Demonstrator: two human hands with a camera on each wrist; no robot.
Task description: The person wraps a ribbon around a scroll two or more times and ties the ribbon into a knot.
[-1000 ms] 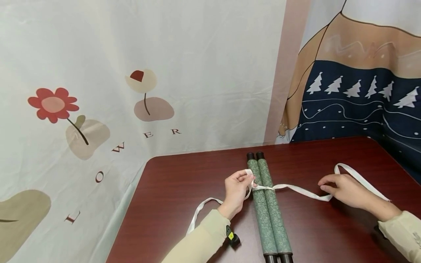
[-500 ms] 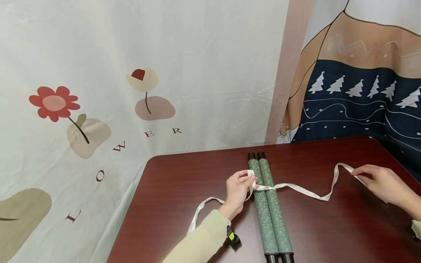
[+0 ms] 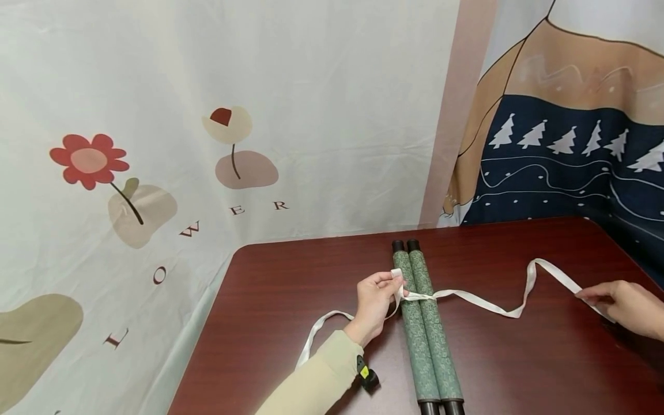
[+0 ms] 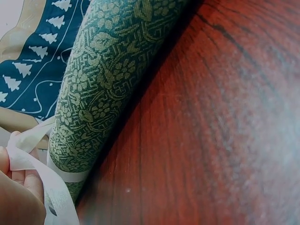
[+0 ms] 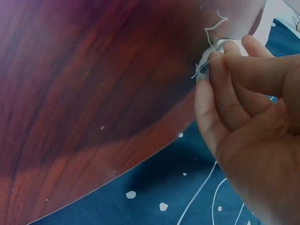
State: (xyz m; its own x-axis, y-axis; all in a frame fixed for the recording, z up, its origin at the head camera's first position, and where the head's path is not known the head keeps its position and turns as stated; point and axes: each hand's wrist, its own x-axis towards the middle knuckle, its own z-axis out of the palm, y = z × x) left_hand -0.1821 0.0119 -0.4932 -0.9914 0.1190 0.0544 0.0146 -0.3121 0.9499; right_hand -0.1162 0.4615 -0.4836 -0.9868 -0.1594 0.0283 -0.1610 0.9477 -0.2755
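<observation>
Scrolls [image 3: 434,328], two, side by side; ribbon [image 3: 479,301] across. From crossing: left hand [image 3: 373,302], nine o'clock, pinching ribbon; right hand [image 3: 630,305], three o'clock, pinching ribbon.

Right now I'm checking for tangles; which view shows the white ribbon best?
The head view shows the longest stretch of white ribbon, across both green scrolls. Left wrist shows part near one scroll; right wrist, only a frayed bit.
</observation>
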